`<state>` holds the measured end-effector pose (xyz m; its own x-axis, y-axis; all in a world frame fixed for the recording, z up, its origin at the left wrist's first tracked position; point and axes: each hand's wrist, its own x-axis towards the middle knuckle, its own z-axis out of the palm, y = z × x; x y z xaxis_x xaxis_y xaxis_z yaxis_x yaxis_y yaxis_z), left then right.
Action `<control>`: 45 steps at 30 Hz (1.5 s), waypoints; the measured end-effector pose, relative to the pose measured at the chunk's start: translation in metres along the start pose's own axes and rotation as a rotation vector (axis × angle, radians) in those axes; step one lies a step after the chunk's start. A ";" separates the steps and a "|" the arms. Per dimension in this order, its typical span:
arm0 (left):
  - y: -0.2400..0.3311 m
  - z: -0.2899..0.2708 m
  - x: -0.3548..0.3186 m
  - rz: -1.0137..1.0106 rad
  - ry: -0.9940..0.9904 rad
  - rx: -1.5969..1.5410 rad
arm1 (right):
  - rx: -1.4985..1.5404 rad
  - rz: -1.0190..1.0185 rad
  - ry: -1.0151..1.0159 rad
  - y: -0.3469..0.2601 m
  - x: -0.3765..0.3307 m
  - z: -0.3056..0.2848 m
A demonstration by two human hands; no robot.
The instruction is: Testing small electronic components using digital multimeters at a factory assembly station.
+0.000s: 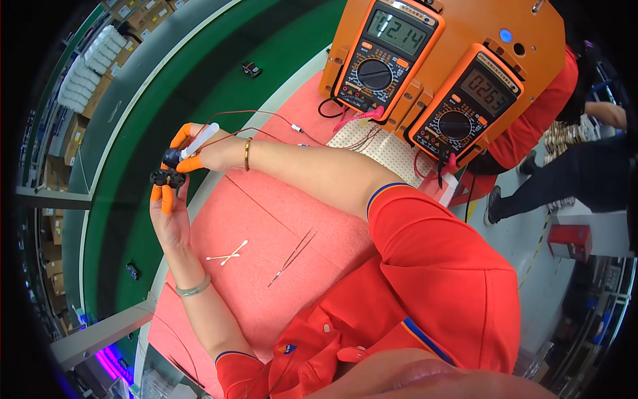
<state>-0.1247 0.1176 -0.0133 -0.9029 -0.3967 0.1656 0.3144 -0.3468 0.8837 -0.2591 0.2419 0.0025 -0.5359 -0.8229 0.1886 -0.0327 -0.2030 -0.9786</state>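
Orange finger cots cover fingertips on both hands. My left hand [171,223] grips a small black assembly [166,177], which resembles a miniature car, from below with its fingertips. Just above it, my right hand [211,153] is closed around a translucent white rod-like tool [200,141]. A round black piece [172,157] sits at the tool's lower end, close against the assembly; I cannot tell whether they are joined. Crossed cotton swabs [229,256] and a pair of dark tweezers [292,258] lie on the pink mat [266,233] near my arms.
Two orange multimeters, one [382,56] left of the other [465,110], lean on an orange stand [525,23]. Thin red wires [266,112] run past my right hand. A green conveyor [212,70] curves beyond the mat, carrying small black car-like units [251,69]. Another person [565,166] is at right.
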 end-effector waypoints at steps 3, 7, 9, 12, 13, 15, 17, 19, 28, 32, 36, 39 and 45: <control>0.002 0.004 -0.001 0.002 -0.031 -0.038 | 0.073 0.015 -0.013 0.000 0.000 0.002; 0.000 0.005 -0.002 0.010 0.004 -0.108 | 0.180 0.029 -0.024 0.001 -0.001 0.004; -0.004 0.002 -0.003 0.010 -0.016 -0.048 | 0.170 0.045 -0.023 0.002 -0.001 0.004; -0.003 0.002 -0.002 0.009 -0.029 -0.013 | 0.242 0.028 -0.009 0.002 0.000 0.006; -0.001 0.003 -0.001 0.005 -0.032 -0.009 | 0.278 0.018 -0.002 0.001 0.000 0.006; -0.001 0.003 0.000 0.001 -0.037 -0.004 | 0.293 0.003 -0.001 0.003 0.002 0.007; -0.006 -0.003 0.001 -0.020 -0.032 0.008 | 0.329 -0.015 0.002 0.007 0.002 0.008; -0.008 -0.006 0.003 -0.031 -0.029 0.015 | 0.298 -0.013 -0.002 0.008 0.002 0.005; -0.009 -0.019 -0.001 0.017 0.174 -0.076 | 0.077 0.006 0.058 0.012 0.009 0.013; -0.008 -0.024 0.005 -0.003 0.222 -0.140 | 0.139 -0.105 0.099 0.013 0.014 0.006; -0.002 -0.006 0.003 -0.044 0.276 -0.025 | 0.037 -0.110 -0.011 0.015 0.009 0.012; 0.001 -0.001 0.000 -0.033 0.274 0.088 | -0.044 -0.078 -0.030 0.017 0.005 0.016; -0.002 0.009 0.000 -0.019 0.324 0.190 | 0.100 -0.008 0.045 0.015 0.006 0.013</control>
<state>-0.1280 0.1260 -0.0113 -0.7588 -0.6507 0.0286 0.2112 -0.2043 0.9559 -0.2519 0.2276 -0.0097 -0.5734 -0.7968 0.1905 0.0459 -0.2634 -0.9636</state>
